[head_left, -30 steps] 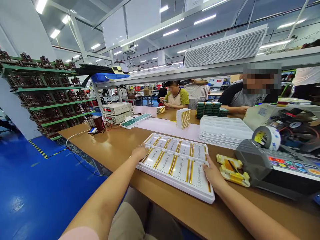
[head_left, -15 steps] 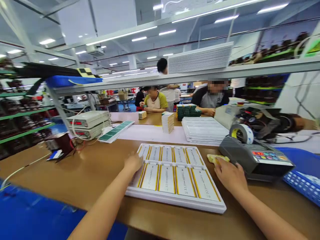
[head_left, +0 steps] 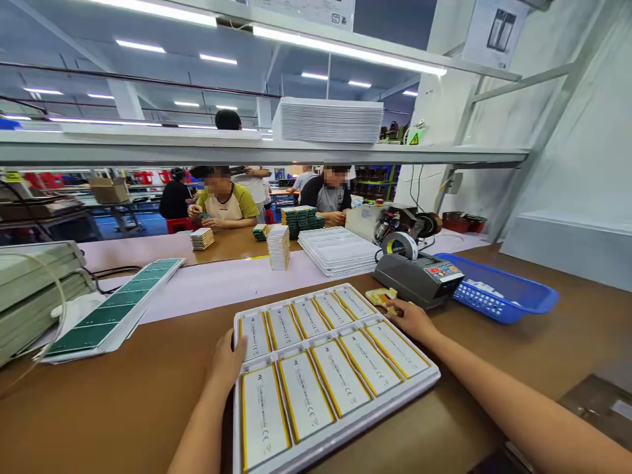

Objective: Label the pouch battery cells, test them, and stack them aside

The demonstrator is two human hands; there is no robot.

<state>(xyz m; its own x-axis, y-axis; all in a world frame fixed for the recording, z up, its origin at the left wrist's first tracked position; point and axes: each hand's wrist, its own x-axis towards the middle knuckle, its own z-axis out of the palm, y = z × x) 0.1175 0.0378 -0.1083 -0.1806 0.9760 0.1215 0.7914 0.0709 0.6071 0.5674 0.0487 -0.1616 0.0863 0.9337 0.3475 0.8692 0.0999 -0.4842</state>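
Observation:
A white tray [head_left: 269,361] on the brown bench holds two rows of flat white battery packs [head_left: 340,376] with yellow edges and printed markings. My left hand [head_left: 228,359] grips the tray's left rim, thumb on top and fingers hidden at the outer side. Beside the tray's far right edge is my right hand [head_left: 411,320], its fingers slightly apart and bent. Those fingertips are close to a small crumpled yellow piece [head_left: 380,296] lying on the bench; whether they touch it or the rim I cannot tell.
A grey tape dispenser [head_left: 419,276] with a tape roll [head_left: 401,245] stands right, beside a blue basket [head_left: 513,299]. Behind are stacked white trays [head_left: 338,250] and a battery stack [head_left: 278,248]. Green boards [head_left: 118,306] lie left. Co-workers sit opposite, under a shelf [head_left: 197,153].
The view has swung right and the tray now sits turned at an angle. My left hand has closed on its left rim. My right hand has drawn nearer the tray's right edge.

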